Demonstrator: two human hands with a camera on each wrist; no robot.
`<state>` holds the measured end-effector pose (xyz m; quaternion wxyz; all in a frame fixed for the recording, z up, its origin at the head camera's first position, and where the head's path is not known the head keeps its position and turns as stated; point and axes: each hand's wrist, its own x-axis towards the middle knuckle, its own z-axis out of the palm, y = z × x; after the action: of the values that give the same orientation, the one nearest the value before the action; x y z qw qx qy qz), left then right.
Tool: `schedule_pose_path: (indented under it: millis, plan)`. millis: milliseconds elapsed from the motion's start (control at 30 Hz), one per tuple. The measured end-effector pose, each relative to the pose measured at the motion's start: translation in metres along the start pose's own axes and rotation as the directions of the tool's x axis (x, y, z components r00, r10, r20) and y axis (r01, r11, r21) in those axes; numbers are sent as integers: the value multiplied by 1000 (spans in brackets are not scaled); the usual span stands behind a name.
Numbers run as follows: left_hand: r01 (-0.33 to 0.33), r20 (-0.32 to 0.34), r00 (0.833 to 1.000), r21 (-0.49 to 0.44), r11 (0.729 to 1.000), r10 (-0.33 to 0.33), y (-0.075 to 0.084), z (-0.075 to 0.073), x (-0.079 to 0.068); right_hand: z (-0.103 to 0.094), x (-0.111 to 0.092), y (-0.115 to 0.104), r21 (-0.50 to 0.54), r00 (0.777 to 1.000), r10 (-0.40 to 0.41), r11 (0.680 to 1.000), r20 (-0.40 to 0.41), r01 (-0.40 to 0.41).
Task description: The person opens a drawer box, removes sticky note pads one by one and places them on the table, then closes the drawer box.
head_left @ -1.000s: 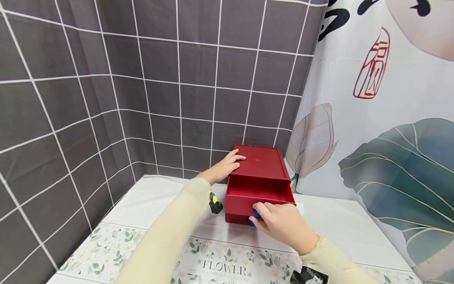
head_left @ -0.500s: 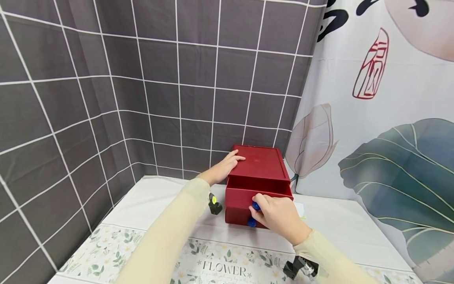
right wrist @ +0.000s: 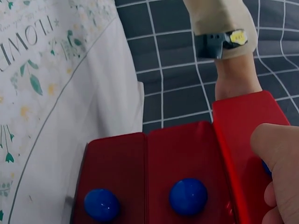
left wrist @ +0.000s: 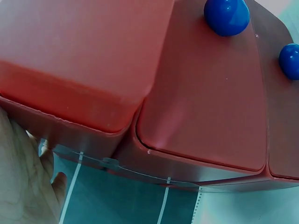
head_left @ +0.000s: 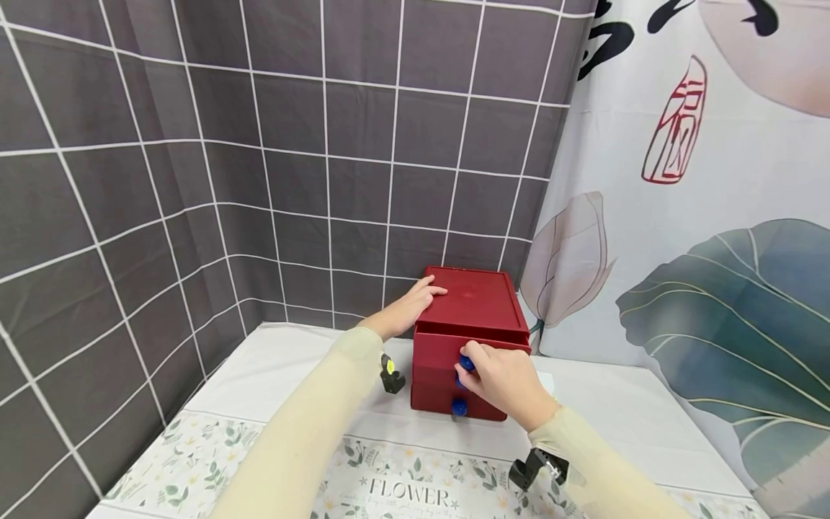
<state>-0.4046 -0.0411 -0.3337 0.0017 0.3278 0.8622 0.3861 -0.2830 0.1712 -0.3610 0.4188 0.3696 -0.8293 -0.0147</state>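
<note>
A red box with several drawers (head_left: 476, 297) stands on the table by the wall. My left hand (head_left: 403, 310) rests on its top left edge with the fingers spread over the lid; the left wrist view shows part of that hand (left wrist: 23, 177) along the box's side. With my right hand (head_left: 509, 378) I pinch the blue knob (head_left: 466, 362) of the top drawer (head_left: 433, 352), which sticks out slightly, a narrow gap showing above it. In the right wrist view the fingers mostly hide that knob. Below, the middle drawer's knob (right wrist: 188, 197) and the bottom knob (right wrist: 101, 205) are untouched.
A white cloth with a floral band (head_left: 415, 468) covers the table. Behind hangs a dark grid-patterned curtain (head_left: 357, 180), and a leaf-printed one (head_left: 713, 303) is at the right. A small white item (head_left: 547, 382) shows beside the box's right side.
The top drawer has slid back into the box, from well pulled out to a narrow gap. My right hand has moved forward with its knob. The left hand stays in place.
</note>
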Motion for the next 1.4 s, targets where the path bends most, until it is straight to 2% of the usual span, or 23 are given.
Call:
schedule_pose_path:
  millis: [233, 533, 933, 1400]
  plan:
    - [-2, -1, 1000, -6, 1000, 2, -2, 1, -1, 10, 3, 7, -4, 1000, 22, 1000, 4, -22]
    - [6, 11, 1000, -53, 999, -5, -2, 1, -1, 12, 5, 10, 1, 998, 53, 999, 21, -53]
    - [-18, 13, 1000, -64, 998, 19, -2, 0, -2, 18, 7, 14, 15, 997, 76, 997, 3, -76]
    - [-6, 21, 1000, -56, 998, 7, -2, 1, 0, 21, 4, 15, 20, 993, 120, 993, -2, -120]
